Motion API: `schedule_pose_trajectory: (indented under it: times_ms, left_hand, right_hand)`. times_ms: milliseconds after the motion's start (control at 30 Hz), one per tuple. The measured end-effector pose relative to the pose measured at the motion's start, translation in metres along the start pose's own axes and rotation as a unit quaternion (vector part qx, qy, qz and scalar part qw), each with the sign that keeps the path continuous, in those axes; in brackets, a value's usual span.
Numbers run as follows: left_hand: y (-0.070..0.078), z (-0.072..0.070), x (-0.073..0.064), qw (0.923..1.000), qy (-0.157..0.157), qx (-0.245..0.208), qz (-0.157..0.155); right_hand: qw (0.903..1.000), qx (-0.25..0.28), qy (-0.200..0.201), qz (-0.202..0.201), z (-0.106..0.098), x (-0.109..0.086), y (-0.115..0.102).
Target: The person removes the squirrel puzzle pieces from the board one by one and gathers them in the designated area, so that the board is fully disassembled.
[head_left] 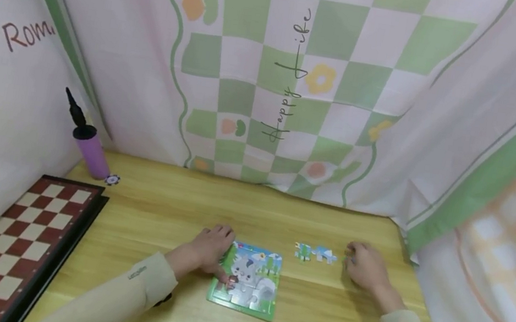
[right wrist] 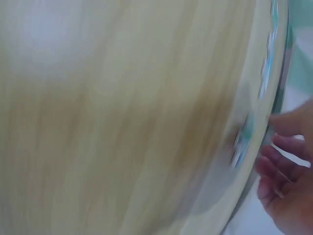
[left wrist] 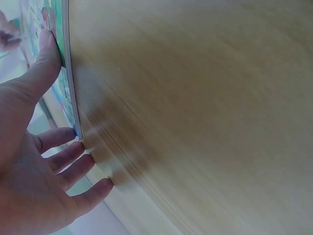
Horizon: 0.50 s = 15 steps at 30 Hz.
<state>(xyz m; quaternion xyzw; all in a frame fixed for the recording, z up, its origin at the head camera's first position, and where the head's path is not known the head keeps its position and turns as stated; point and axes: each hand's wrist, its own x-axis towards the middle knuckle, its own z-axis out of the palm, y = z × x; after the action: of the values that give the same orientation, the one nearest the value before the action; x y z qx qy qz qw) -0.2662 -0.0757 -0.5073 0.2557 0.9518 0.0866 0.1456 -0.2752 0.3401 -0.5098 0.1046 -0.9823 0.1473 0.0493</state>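
Observation:
A square jigsaw puzzle (head_left: 250, 277) with a grey squirrel picture and green border lies on the wooden table. My left hand (head_left: 210, 251) rests at its left side, thumb over the puzzle's edge. In the left wrist view the fingers of the left hand (left wrist: 44, 161) are spread, tips at the puzzle's corner and the table. Out to the right, my right hand (head_left: 366, 267) is low over the table, fingers bent. Beneath it in the right wrist view is a blurred loose puzzle piece (right wrist: 242, 142), apart from the thumb and fingertips. More loose pieces (head_left: 323, 254) lie left of that hand.
A red-and-white checkered board (head_left: 21, 237) runs along the table's left side. Behind it stands a purple hand pump (head_left: 91, 153) with a black nozzle, beside a small round token (head_left: 112, 180). A patterned curtain (head_left: 278, 92) hangs along the back edge.

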Motion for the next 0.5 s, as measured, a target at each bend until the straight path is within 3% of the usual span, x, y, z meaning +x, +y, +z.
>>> schedule_pose_trajectory:
  times_ms: [67,167,367,500]
  left_hand:
    - [0.0,0.0,0.0,1.0,-0.002,0.0,-0.002]
    - [0.0,0.001,0.0,1.0,-0.001,-0.002,-0.001]
    - [0.001,0.001,-0.001,1.0,0.0,0.001,0.004]
    - [0.0,0.001,0.0,1.0,0.004,0.003,0.006]
  right_hand:
    - [0.9993,0.021,0.026,-0.019,0.004,0.001,-0.018]
    - [0.9959,0.065,0.023,-0.059,0.008,0.001,-0.057]
    - [0.9769,0.101,-0.085,-0.168,0.015,-0.01,-0.138]
    - [0.9701,0.084,-0.135,-0.184,0.025,-0.016,-0.165]
